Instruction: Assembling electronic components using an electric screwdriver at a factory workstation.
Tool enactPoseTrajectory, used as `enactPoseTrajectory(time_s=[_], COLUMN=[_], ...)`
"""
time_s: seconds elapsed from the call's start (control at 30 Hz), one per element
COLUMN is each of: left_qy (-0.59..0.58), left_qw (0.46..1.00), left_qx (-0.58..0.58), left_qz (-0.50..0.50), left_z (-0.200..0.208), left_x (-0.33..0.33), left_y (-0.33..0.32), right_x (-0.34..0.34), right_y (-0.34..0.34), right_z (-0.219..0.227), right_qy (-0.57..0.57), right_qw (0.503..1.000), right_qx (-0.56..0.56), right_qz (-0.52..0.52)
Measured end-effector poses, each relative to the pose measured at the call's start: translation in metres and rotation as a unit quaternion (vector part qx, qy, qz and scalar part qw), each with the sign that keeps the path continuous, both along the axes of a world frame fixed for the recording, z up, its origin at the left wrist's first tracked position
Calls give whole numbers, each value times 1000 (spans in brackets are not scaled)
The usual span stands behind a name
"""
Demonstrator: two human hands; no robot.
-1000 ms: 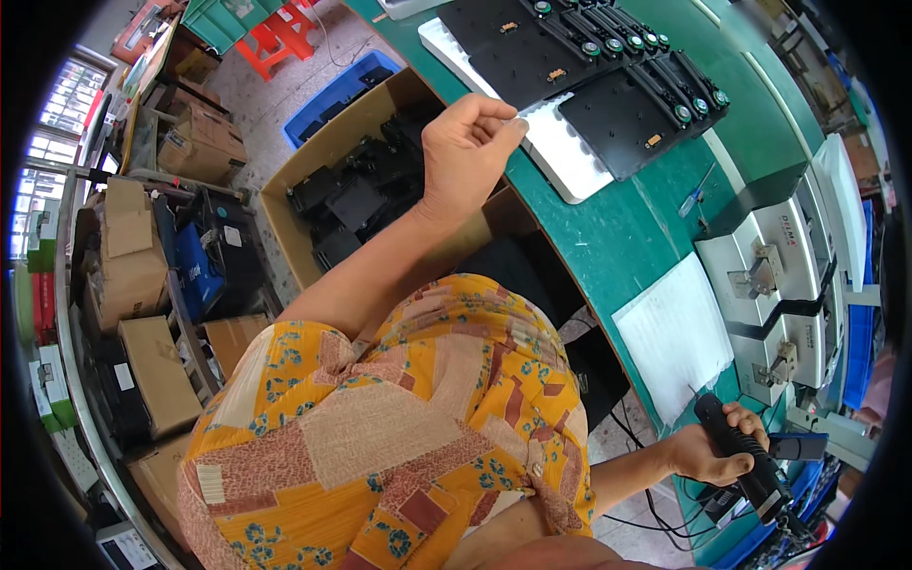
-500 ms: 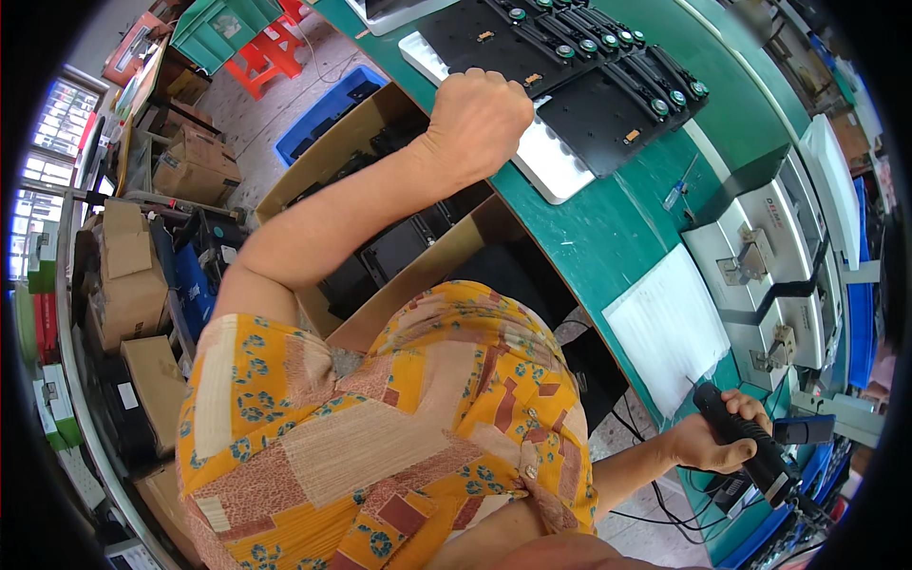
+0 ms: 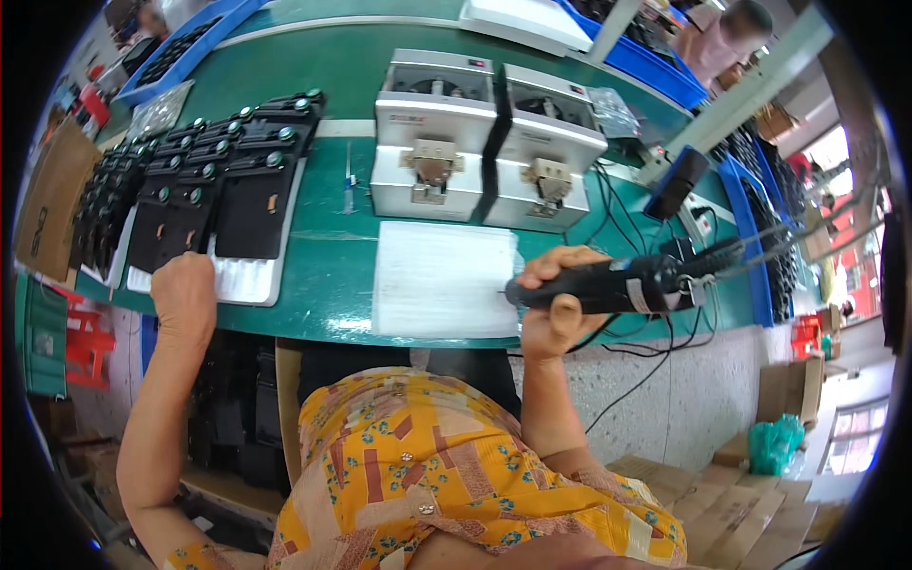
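Observation:
My right hand [image 3: 541, 332] is wrapped round a black electric screwdriver [image 3: 608, 285], held level above the bench with its thin bit pointing left. Cords run from its rear end toward the right. At the bench's near left edge, my left hand [image 3: 185, 296] is closed in a fist beside the silver-white tray [image 3: 249, 282]. Whatever its fingers may hold is hidden. Black plastic panels [image 3: 249, 217] lie on the tray, with rows of black arms bearing round greenish-silver parts. A white foam sheet [image 3: 442, 285] lies flat between my two hands.
Two silver screw feeders [image 3: 427, 180] stand side by side behind the sheet. A small blue-handled screwdriver [image 3: 349, 195] lies left of them. A dark phone-like device [image 3: 676, 183] stands at right near cables. Blue bins [image 3: 750, 247] line the far right; another person [image 3: 722, 43] sits beyond.
The view has swung to the right, bringing both screw feeders to the middle. My right hand still grips the electric screwdriver, now above the sheet's right side; my left fist stays by the tray.

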State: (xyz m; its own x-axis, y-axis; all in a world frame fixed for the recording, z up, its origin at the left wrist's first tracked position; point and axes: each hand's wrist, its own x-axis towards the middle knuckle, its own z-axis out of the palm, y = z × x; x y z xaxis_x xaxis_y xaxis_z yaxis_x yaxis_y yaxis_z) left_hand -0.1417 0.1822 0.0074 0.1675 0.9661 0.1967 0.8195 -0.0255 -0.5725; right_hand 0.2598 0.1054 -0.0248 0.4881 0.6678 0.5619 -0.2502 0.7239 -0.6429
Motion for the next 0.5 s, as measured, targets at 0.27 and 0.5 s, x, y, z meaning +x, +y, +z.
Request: enactPoseTrajectory(time_s=[0.27, 0.5], left_qy=[57, 36], left_qw=[998, 999], left_qx=[-9, -2], left_qz=[-8, -18], left_z=[-4, -1], left_x=[-2, -17], left_y=[12, -18], right_x=[-3, -5], right_y=[3, -2], right_z=[5, 3], right_qy=[2, -35], right_qw=[1000, 999], right_qx=[25, -20], right_qz=[-4, -14])
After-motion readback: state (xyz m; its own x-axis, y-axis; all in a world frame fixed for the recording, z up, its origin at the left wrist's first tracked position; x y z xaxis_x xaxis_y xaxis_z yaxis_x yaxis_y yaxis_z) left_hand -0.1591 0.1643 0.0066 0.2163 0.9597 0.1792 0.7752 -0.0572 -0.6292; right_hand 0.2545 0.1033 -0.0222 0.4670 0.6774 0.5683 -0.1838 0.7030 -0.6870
